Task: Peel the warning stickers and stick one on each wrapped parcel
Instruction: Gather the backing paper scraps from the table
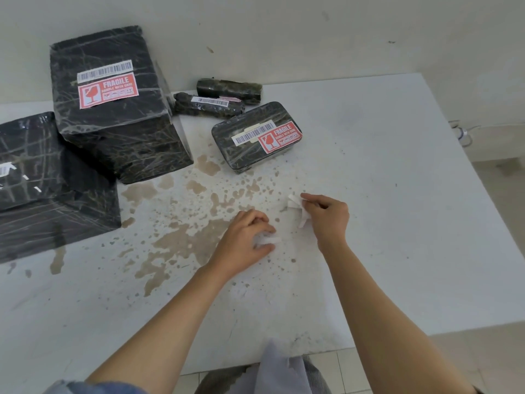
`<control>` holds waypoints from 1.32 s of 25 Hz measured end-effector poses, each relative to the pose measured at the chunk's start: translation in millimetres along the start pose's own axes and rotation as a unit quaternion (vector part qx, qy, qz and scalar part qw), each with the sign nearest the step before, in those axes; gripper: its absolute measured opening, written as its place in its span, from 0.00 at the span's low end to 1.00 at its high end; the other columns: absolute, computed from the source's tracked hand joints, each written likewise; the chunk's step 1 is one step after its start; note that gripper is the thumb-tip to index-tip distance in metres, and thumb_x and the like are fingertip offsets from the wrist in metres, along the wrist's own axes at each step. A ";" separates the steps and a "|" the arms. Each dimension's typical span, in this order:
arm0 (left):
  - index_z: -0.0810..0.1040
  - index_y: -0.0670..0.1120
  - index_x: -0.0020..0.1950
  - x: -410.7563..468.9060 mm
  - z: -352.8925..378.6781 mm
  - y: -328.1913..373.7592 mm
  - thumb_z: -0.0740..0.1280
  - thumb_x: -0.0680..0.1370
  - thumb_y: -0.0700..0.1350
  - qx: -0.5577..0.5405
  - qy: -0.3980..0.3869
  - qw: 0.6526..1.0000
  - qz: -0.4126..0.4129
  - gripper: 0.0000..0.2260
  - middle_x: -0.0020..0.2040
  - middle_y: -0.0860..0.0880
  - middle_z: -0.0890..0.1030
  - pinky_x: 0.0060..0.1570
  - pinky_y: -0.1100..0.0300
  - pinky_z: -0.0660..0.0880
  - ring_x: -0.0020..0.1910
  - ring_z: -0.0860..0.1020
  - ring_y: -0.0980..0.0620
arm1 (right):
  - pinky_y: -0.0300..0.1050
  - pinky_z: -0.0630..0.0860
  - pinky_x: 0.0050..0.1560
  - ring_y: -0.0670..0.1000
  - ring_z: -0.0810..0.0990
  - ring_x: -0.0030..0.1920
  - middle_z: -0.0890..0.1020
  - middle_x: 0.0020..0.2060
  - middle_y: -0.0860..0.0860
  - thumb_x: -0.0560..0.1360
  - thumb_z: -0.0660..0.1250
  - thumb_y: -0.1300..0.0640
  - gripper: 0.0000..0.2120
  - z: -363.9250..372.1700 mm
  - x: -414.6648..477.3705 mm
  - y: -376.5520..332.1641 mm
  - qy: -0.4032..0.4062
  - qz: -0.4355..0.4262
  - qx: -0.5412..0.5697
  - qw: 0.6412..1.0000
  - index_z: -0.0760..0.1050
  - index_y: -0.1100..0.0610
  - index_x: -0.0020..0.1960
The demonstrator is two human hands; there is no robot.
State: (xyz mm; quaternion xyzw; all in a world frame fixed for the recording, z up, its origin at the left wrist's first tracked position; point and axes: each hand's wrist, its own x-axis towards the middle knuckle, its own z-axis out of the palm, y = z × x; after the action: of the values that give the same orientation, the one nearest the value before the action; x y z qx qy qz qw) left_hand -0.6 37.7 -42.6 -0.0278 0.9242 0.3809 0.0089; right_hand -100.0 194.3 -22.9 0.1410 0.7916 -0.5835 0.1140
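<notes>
Several black wrapped parcels lie at the back left of the white table [383, 194]. The tall parcel [113, 103] and the small flat parcel [255, 137] each carry a red FRAGILE sticker and a barcode. Two slim parcels [208, 105] lie behind them by the wall. A large parcel [42, 180] sits at the far left, with no red sticker showing on it. My left hand [245, 240] pinches a white strip of paper [271, 240] against the table. My right hand [326, 216] pinches a curled white paper strip [298, 209] just above the surface.
Brown stains and chipped patches cover the table's middle. The table's right edge drops to a tiled floor, and a cable runs along the wall at far right. A pale cloth hangs at the near edge by my body.
</notes>
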 end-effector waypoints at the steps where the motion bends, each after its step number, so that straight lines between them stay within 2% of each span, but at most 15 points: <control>1: 0.82 0.46 0.51 1.7 1.1 0.1 0.74 0.71 0.46 0.000 0.001 1.000 -0.003 0.11 0.52 0.54 0.73 0.53 0.75 0.63 0.53 0.68 0.57 | 0.30 0.72 0.48 0.42 0.80 0.46 0.85 0.46 0.49 0.72 0.71 0.65 0.08 -2.1 1.2 0.9 0.002 0.009 0.015 1.000 0.84 0.57 0.48; 4: 0.82 0.45 0.44 4.9 6.3 1.8 0.74 0.72 0.44 -0.025 0.007 1.000 -0.011 0.04 0.46 0.53 0.74 0.49 0.69 0.67 0.49 0.70 0.56 | 0.30 0.72 0.46 0.40 0.79 0.45 0.84 0.46 0.49 0.71 0.71 0.65 0.08 -6.5 2.5 4.1 0.000 0.040 0.049 0.998 0.84 0.57 0.48; 7: 0.83 0.44 0.46 7.6 7.6 9.7 0.71 0.74 0.43 -0.092 0.057 0.991 -0.083 0.04 0.43 0.52 0.78 0.44 0.72 0.70 0.44 0.74 0.57 | 0.36 0.74 0.50 0.46 0.80 0.48 0.84 0.47 0.50 0.71 0.71 0.66 0.08 -11.3 1.6 5.9 0.003 0.080 0.092 0.993 0.84 0.59 0.49; 9: 0.83 0.45 0.46 12.3 3.2 19.5 0.69 0.76 0.43 -0.189 0.130 0.957 -0.179 0.04 0.42 0.50 0.82 0.42 0.72 0.73 0.41 0.78 0.57 | 0.39 0.75 0.53 0.49 0.80 0.51 0.84 0.47 0.51 0.70 0.71 0.68 0.08 -16.9 0.7 2.7 0.020 0.107 0.125 0.986 0.83 0.60 0.48; 10: 0.83 0.46 0.46 15.1 0.2 24.7 0.68 0.76 0.43 -0.253 0.159 0.926 -0.230 0.04 0.41 0.49 0.83 0.41 0.70 0.75 0.39 0.79 0.55 | 0.40 0.76 0.52 0.51 0.81 0.51 0.84 0.47 0.52 0.70 0.70 0.69 0.08 -21.2 0.4 0.8 0.030 0.118 0.147 0.982 0.83 0.60 0.47; 12: 0.82 0.44 0.47 22.6 -6.0 34.9 0.66 0.78 0.42 -0.355 0.175 0.870 -0.293 0.05 0.39 0.47 0.83 0.38 0.66 0.77 0.36 0.81 0.53 | 0.40 0.77 0.48 0.53 0.82 0.51 0.84 0.46 0.54 0.70 0.70 0.71 0.08 -33.5 -2.4 -3.6 0.045 0.132 0.206 0.969 0.82 0.62 0.47; 13: 0.82 0.43 0.49 27.9 -8.4 40.3 0.66 0.78 0.40 -0.374 0.159 0.862 -0.304 0.05 0.39 0.46 0.84 0.37 0.65 0.77 0.36 0.81 0.52 | 0.39 0.78 0.47 0.54 0.82 0.50 0.84 0.46 0.55 0.70 0.70 0.71 0.09 -39.8 -4.5 -6.2 0.048 0.134 0.229 0.963 0.82 0.63 0.48; 16: 0.80 0.42 0.50 46.4 -12.2 66.2 0.65 0.78 0.42 -0.360 0.104 0.878 -0.298 0.05 0.40 0.47 0.84 0.37 0.64 0.77 0.35 0.82 0.52 | 0.42 0.78 0.48 0.56 0.82 0.48 0.83 0.46 0.58 0.69 0.69 0.72 0.10 -53.8 -6.9 -15.9 0.056 0.139 0.249 0.957 0.81 0.65 0.49; 20: 0.78 0.44 0.46 71.1 -13.0 110.7 0.66 0.78 0.45 -0.350 0.104 0.895 -0.255 0.05 0.40 0.49 0.85 0.39 0.62 0.75 0.35 0.82 0.53 | 0.44 0.79 0.53 0.55 0.82 0.48 0.83 0.42 0.55 0.69 0.69 0.73 0.08 -71.3 4.8 -32.3 0.053 0.125 0.261 0.956 0.81 0.63 0.45; 23: 0.80 0.47 0.45 88.2 -0.3 133.0 0.68 0.77 0.47 -0.329 0.114 0.907 -0.235 0.05 0.43 0.51 0.84 0.45 0.60 0.75 0.39 0.80 0.54 | 0.45 0.79 0.53 0.56 0.82 0.47 0.83 0.43 0.56 0.69 0.70 0.72 0.08 -88.0 25.0 -41.2 0.044 0.109 0.252 0.961 0.82 0.62 0.44; 26: 0.81 0.50 0.41 104.9 22.5 159.0 0.70 0.75 0.48 -0.317 0.147 0.905 -0.241 0.04 0.39 0.54 0.81 0.47 0.59 0.73 0.40 0.77 0.56 | 0.46 0.79 0.54 0.57 0.82 0.49 0.83 0.44 0.57 0.68 0.70 0.72 0.08 -111.7 48.4 -44.3 0.027 0.096 0.247 0.964 0.82 0.63 0.44; 30: 0.82 0.49 0.41 127.1 75.9 211.7 0.71 0.74 0.47 -0.321 0.216 0.885 -0.258 0.03 0.37 0.55 0.80 0.42 0.65 0.71 0.39 0.76 0.57 | 0.46 0.79 0.55 0.57 0.82 0.51 0.84 0.44 0.57 0.69 0.71 0.71 0.07 -174.0 94.1 -38.9 -0.005 0.074 0.230 0.970 0.82 0.61 0.42; 33: 0.82 0.47 0.43 141.7 128.6 263.1 0.70 0.75 0.43 -0.314 0.282 0.864 -0.275 0.02 0.36 0.55 0.80 0.41 0.66 0.70 0.37 0.76 0.56 | 0.44 0.79 0.55 0.56 0.82 0.51 0.83 0.44 0.56 0.70 0.70 0.71 0.08 -240.0 129.0 -27.6 -0.042 0.065 0.209 0.975 0.82 0.58 0.39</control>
State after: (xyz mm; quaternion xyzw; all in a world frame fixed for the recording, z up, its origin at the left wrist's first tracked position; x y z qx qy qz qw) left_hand -157.9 308.3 45.8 -0.3887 0.6732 0.6092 -0.1570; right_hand -234.3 427.6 27.5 0.1880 0.6359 -0.7327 0.1533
